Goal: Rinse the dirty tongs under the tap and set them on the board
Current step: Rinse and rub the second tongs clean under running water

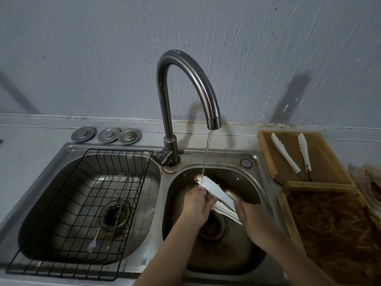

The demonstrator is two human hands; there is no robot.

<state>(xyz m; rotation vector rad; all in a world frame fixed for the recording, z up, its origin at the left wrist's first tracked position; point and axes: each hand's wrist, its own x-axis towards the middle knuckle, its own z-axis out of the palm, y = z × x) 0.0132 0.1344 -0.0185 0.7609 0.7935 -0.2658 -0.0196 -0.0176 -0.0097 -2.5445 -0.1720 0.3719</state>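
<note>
White tongs (216,191) with brown dirt at their tips are held over the right sink basin (243,256), under the water stream from the curved steel tap (185,79). My left hand (198,205) wraps the tongs near the tips, fingers rubbing them where the water lands. My right hand (251,219) grips the handle end, lower right. Two other white tongs (285,152) (304,150) lie on the wooden board (321,157) right of the sink.
The left basin holds a black wire rack (86,213) with a fork and a thin utensil. Three metal sink plugs (107,134) sit on the back ledge. A wooden tray of brown shreds (329,230) lies in front of the board.
</note>
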